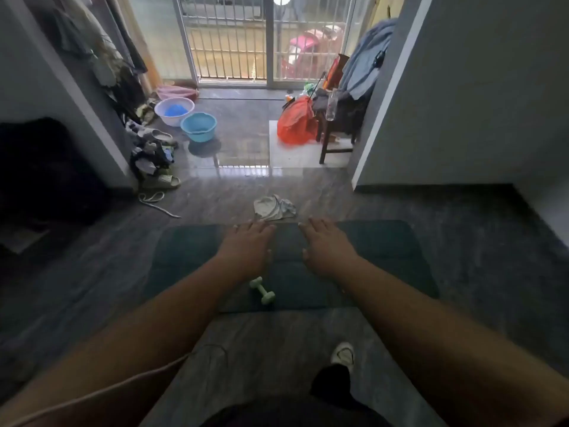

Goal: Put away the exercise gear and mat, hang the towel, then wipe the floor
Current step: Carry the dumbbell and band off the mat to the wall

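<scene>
Nearest the camera we note the person's dark trouser leg and a white shoe [342,353] planted on the grey floor [92,282], just short of the mat. Both bare forearms reach forward over the scene.

We record the left hand [246,246] as spread flat, palm down, fingers extended, with nothing in its grasp. The right hand [326,245] is likewise open and flat, fingers extended and empty. Both hover above the far half of the dark green mat [385,263]; we cannot tell whether either touches it.

The mat lies unrolled across the floor, its long side running left to right. A pale green dumbbell [262,290] lies on the mat near its closer edge, below and between the two hands, apart from both.

A crumpled white towel [274,207] lies on the floor just beyond the far edge of the mat, ahead of the fingertips.

Further off, by the barred glass door, we observe a white basin [174,111] beside a blue basin [199,126] on the left, and an orange bag [296,122] against a dark wooden chair [331,146] on the right.
</scene>
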The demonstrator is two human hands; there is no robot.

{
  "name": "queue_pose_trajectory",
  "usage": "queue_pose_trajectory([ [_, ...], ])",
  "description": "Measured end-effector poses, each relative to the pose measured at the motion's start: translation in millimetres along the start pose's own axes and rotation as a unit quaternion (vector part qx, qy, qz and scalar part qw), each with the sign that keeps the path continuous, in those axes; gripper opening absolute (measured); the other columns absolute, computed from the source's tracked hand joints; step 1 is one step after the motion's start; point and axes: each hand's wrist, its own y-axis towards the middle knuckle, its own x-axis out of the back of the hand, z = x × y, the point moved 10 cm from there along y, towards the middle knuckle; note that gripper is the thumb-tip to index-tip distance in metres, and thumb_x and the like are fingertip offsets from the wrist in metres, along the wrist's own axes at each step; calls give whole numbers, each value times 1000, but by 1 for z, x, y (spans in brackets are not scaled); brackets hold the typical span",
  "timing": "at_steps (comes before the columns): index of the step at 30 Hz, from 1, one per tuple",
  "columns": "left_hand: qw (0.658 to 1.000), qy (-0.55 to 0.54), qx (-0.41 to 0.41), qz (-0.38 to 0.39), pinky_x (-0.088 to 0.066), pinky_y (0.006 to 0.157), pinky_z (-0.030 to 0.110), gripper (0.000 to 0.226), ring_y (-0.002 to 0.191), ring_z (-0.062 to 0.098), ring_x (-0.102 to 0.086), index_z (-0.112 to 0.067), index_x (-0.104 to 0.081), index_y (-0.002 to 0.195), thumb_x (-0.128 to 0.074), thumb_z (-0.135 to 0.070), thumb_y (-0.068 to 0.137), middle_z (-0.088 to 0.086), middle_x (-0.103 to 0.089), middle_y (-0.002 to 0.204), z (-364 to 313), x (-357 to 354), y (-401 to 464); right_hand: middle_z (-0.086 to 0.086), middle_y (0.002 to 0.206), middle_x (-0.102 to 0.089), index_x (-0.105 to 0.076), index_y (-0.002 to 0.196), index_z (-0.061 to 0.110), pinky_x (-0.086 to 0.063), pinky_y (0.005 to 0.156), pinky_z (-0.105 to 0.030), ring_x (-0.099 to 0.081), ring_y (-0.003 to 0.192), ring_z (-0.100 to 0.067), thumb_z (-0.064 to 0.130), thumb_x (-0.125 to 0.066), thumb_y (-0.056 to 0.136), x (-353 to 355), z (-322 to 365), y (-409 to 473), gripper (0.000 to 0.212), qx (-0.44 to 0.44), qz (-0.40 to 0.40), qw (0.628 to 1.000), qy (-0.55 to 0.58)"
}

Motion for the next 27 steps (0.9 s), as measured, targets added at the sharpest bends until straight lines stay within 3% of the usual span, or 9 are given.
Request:
queue_pose_trajectory([
  [16,992,-49,60,100,-23,119,47,63,148,27,-23,-25,-25,154,-47,-37,95,5,-25,162,-61,-50,251,-4,167,-5,-15,157,25,-13,123,-47,-2,153,-25,36,-48,95,-25,-232,172,71,-23,118,993,17],
  [27,973,-107,128,158,-28,117,47,62,146,26,-28,-24,-27,152,-48,-38,96,7,-30,159,-3,-195,337,-8,165,-14,-21,155,20,-16,122,-45,-10,151,-28,34,-47,96,-148,-303,249,66,-72,193,977,48],
])
